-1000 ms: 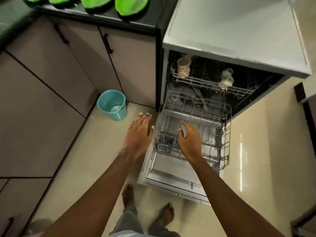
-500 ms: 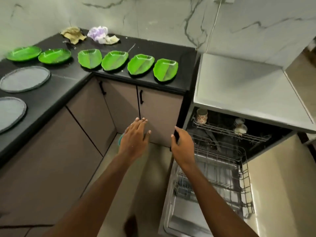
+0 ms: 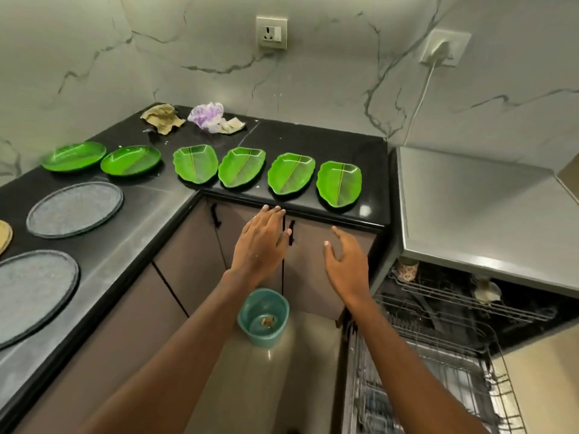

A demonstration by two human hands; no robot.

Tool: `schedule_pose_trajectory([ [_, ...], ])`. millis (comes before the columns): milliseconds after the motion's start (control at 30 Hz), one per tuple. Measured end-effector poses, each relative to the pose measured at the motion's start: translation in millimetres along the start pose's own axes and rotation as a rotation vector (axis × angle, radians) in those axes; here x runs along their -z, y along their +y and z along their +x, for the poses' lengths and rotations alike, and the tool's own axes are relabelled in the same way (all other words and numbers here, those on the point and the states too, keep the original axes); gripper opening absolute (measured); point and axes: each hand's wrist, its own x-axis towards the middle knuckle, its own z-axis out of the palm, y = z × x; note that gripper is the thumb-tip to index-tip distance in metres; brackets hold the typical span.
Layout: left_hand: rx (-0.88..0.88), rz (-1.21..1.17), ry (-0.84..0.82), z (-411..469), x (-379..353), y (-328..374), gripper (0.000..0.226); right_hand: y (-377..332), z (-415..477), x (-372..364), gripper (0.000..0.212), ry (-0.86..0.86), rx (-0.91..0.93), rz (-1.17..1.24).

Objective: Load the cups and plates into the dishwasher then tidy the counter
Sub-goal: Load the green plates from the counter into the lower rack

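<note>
Green plates (image 3: 242,167): six, rowed along the far tabletop (image 3: 313,137). Left hand (image 3: 261,242), right hand (image 3: 344,261): both empty, fingers spread (just short of the edge). Hazard: a slick plate slipping in transit to the dishwasher rack (image 3: 438,371).

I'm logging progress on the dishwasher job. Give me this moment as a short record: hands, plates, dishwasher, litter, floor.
hands: left hand and right hand both open, empty, in front of the cabinet doors
front row: six green plates in a row along the black counter
left run: two grey round plates on the same counter
appliance: dishwasher open, lower rack pulled out, no plates visible in it; patterned cup in the upper rack
litter: crumpled brown paper and purple wrapper at the back corner
floor: teal bucket, scraps inside
</note>
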Motion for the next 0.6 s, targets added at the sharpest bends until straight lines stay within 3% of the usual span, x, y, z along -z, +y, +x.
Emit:
schedule_pose_trajectory([
  [600, 0.038, 0.026, -0.139, 221, -112, -45, 0.046, 74, 240, -46, 0.037, 0.038, -0.148, -0.095],
])
